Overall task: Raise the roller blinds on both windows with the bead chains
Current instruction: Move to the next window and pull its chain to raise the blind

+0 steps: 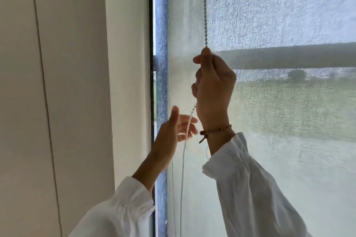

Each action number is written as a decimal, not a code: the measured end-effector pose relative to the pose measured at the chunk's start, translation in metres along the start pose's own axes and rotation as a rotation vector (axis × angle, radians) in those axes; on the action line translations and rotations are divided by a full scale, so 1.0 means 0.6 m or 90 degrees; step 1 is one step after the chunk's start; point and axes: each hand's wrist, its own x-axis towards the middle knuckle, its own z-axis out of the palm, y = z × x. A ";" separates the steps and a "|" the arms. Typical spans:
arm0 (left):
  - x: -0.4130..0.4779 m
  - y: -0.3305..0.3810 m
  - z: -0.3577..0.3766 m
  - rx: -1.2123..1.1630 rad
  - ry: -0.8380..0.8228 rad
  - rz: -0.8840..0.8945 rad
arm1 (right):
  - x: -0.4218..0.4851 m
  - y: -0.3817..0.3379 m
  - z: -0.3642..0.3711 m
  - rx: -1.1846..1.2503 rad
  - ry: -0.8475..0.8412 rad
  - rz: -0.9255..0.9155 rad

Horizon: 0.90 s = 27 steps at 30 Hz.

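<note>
While the right hand (212, 84) pinches the bead chain (205, 5) up against the lowered mesh roller blind (279, 15), the left hand (173, 131) hangs below it, fingers spread, the chain's slack strand crossing its fingertips.

The blind (279, 15) was a sheer, coarse-woven cloth, matt, with a visible diagonal weave. The chain (205, 5) at 12 o'clock looked like smooth pale plastic beads. The sleeves (250, 188) were thin, crinkled white cloth. At 9 o'clock the wall (57, 63) was smooth, matt and painted. The bracelet (215, 131) was braided cord.
</note>
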 end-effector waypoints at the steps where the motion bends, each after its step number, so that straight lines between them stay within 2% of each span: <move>1: 0.018 0.022 -0.009 0.003 0.005 0.018 | -0.016 0.012 -0.004 -0.016 0.000 -0.005; 6: 0.079 0.163 -0.013 -0.148 -0.052 0.143 | -0.129 0.092 -0.037 -0.085 -0.007 0.056; 10: 0.091 0.221 0.004 -0.264 -0.031 0.108 | -0.195 0.133 -0.066 -0.131 -0.029 0.036; 13: 0.088 0.210 0.028 -0.197 0.112 0.167 | -0.208 0.142 -0.071 -0.144 -0.056 0.020; 15: 0.078 0.203 0.041 -0.191 0.158 0.232 | -0.197 0.149 -0.072 -0.158 -0.085 0.054; 18: 0.063 0.190 0.043 -0.208 0.160 0.265 | -0.172 0.146 -0.073 -0.174 -0.155 0.132; 21: 0.045 0.148 0.038 -0.187 0.155 0.263 | -0.128 0.134 -0.072 -0.155 -0.149 0.193; 25: 0.011 0.071 0.030 -0.188 0.120 0.207 | -0.055 0.095 -0.062 -0.057 -0.114 0.191; 27: -0.011 0.040 0.037 -0.212 0.087 0.141 | -0.030 0.065 -0.050 0.030 -0.114 0.194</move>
